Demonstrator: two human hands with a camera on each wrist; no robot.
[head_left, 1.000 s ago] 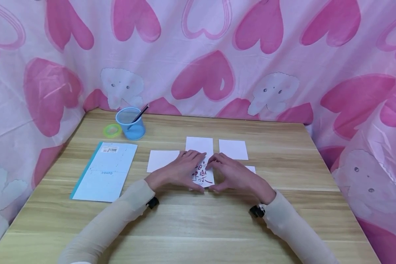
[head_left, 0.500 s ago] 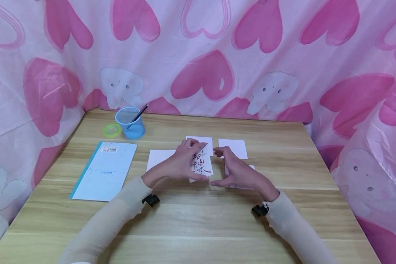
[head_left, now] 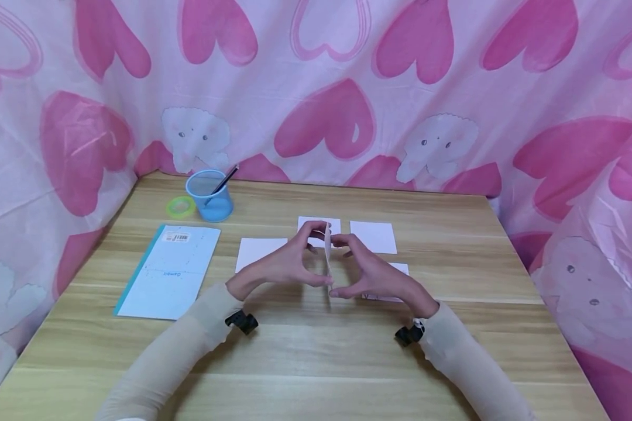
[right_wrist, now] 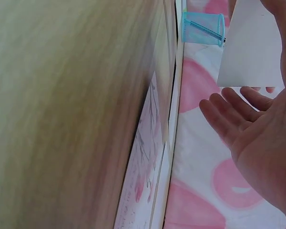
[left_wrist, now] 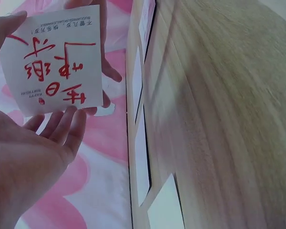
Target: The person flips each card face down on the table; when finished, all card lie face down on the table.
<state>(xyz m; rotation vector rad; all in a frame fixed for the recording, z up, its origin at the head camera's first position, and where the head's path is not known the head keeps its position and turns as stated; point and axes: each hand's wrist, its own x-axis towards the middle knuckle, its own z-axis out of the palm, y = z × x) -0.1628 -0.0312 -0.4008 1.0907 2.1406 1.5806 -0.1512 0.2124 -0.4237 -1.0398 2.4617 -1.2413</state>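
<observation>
A square white card (head_left: 328, 251) stands upright between my hands, edge-on in the head view and raised over the table. Red brush-style characters cover its face (left_wrist: 52, 62) in the left wrist view; the side in the right wrist view (right_wrist: 252, 47) is plain white. My left hand (head_left: 289, 263) holds it by opposite edges, thumb on one and fingertips on the other. From the other side, my right hand (head_left: 379, 278) has its thumb and index finger at the same edges. Beyond that hand lies a card printed with pink flowers (right_wrist: 145, 157), partly hidden in the head view.
Plain white cards lie at left (head_left: 258, 250), behind the hands (head_left: 336, 225) and at back right (head_left: 373, 237). A light blue notebook (head_left: 168, 275) is on the left. Behind it are a blue mesh pen cup (head_left: 215, 204) with a pen and a roll of green tape (head_left: 181, 206).
The card has come up from the table and turned from showing its red characters to edge-on. My right hand moved away from it a little, then came back to its edges.
</observation>
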